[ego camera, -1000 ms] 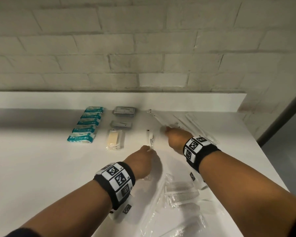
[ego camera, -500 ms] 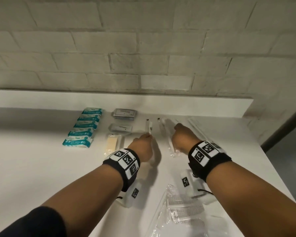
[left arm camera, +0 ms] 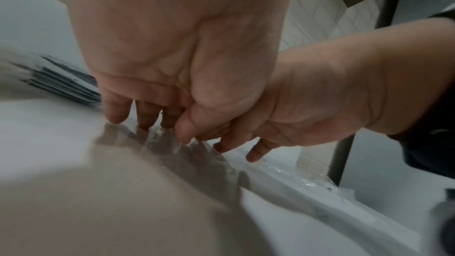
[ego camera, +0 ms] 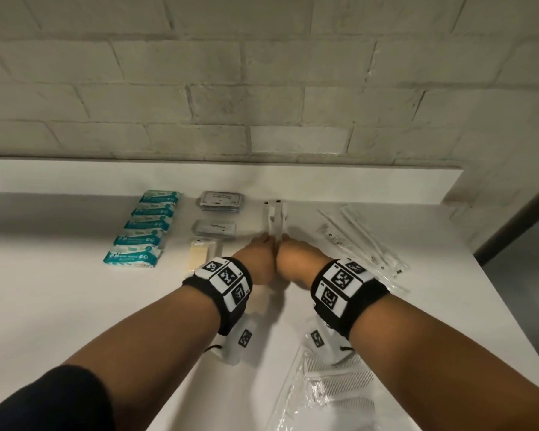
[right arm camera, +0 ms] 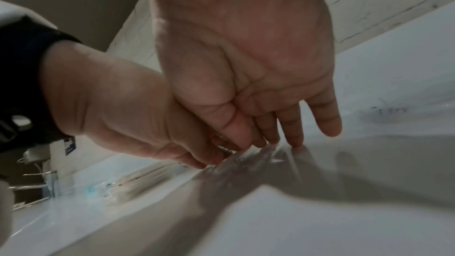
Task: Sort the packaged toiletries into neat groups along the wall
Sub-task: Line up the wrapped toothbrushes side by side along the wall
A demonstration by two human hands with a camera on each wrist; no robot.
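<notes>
Two slim clear-wrapped packets (ego camera: 274, 217) lie side by side on the white counter (ego camera: 59, 306), pointing at the wall. My left hand (ego camera: 265, 241) and right hand (ego camera: 285, 241) meet at their near ends, thumbs touching. In the left wrist view the left fingertips (left arm camera: 145, 122) press straight down on the clear wrap (left arm camera: 187, 155), with the right hand (left arm camera: 246, 149) beside them. The right wrist view shows the right fingertips (right arm camera: 293, 139) on the same wrap (right arm camera: 248, 163). Neither hand curls around anything.
A column of teal packets (ego camera: 143, 231) lies at the left, then grey sachets (ego camera: 221, 202) and a pale yellow bar (ego camera: 201, 256). Long thin wrapped packets (ego camera: 361, 241) lie to the right. Bagged combs (ego camera: 333, 387) sit near me. The counter's right edge drops off.
Both hands slid forward toward the wall and came together. The two clear packets moved with them, from apart and askew to side by side by the backsplash.
</notes>
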